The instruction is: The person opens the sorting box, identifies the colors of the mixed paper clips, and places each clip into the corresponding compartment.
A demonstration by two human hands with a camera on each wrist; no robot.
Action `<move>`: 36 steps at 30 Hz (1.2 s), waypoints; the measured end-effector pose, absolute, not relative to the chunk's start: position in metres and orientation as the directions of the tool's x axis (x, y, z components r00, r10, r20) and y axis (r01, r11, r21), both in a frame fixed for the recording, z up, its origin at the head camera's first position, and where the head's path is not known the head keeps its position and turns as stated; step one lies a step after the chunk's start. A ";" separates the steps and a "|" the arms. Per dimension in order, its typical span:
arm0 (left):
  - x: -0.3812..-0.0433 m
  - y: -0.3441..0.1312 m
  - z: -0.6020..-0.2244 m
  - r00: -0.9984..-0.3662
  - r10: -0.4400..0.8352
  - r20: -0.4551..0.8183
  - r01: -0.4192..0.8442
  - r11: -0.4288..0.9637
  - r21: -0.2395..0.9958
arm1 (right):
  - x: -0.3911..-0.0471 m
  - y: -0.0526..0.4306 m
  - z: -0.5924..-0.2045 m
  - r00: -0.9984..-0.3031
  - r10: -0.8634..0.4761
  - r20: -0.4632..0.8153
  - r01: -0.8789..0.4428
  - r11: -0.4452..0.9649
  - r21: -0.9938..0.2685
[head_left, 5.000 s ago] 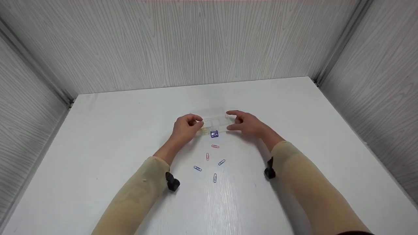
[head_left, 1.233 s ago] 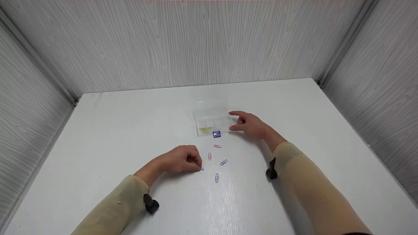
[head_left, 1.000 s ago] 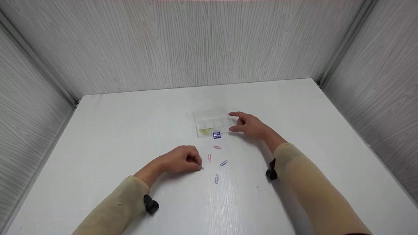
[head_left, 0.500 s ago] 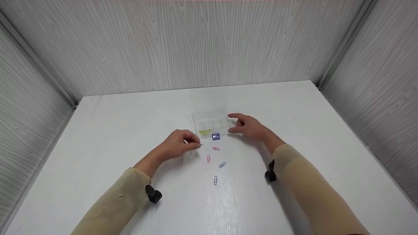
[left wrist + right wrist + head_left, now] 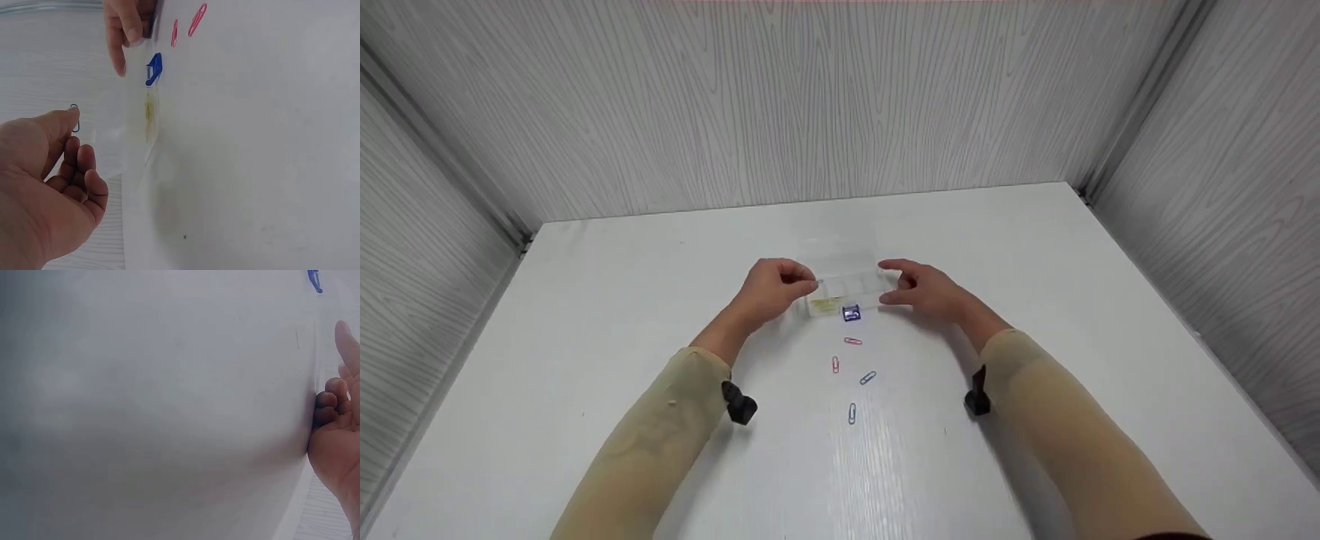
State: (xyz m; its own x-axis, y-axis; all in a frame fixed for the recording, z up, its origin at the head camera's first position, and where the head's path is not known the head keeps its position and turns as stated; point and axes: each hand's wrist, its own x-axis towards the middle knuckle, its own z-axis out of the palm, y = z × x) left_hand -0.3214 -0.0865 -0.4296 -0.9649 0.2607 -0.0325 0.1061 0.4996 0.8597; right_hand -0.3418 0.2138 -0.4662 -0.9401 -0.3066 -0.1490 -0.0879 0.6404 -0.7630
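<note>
My left hand (image 5: pixel 772 289) pinches a blue paper clip (image 5: pixel 75 119) between thumb and forefinger, over the left end of a clear compartment box (image 5: pixel 874 301). The box's see-through lid (image 5: pixel 840 262) stands open at the back. Thin yellow pieces (image 5: pixel 826 304) lie in the front left compartment, and a blue latch (image 5: pixel 851 313) sits at the front edge. My right hand (image 5: pixel 930 291) holds the box's right end, thumb at the front and forefinger at the back. In the right wrist view, the curled other fingers of the right hand (image 5: pixel 337 433) rest low beside it.
On the white table (image 5: pixel 622 300), in front of the box, lie two red paper clips, one sideways (image 5: pixel 853 341) and one upright (image 5: pixel 835 364). Nearer to me are two blue paper clips, one slanted (image 5: pixel 868 378) and one upright (image 5: pixel 852 413). Grey wood-grain panels (image 5: pixel 780 105) enclose the table.
My left hand went from the box down to the table, picked up the leftmost blue paper clip, and brought it back up to the box. The right hand stayed at the box's right end.
</note>
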 end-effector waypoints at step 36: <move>-0.273 -0.085 -0.441 -0.943 0.328 0.062 0.222 0.478 0.850 | -0.343 0.213 -0.468 -0.942 -0.310 -0.132 -0.108 0.647 -0.755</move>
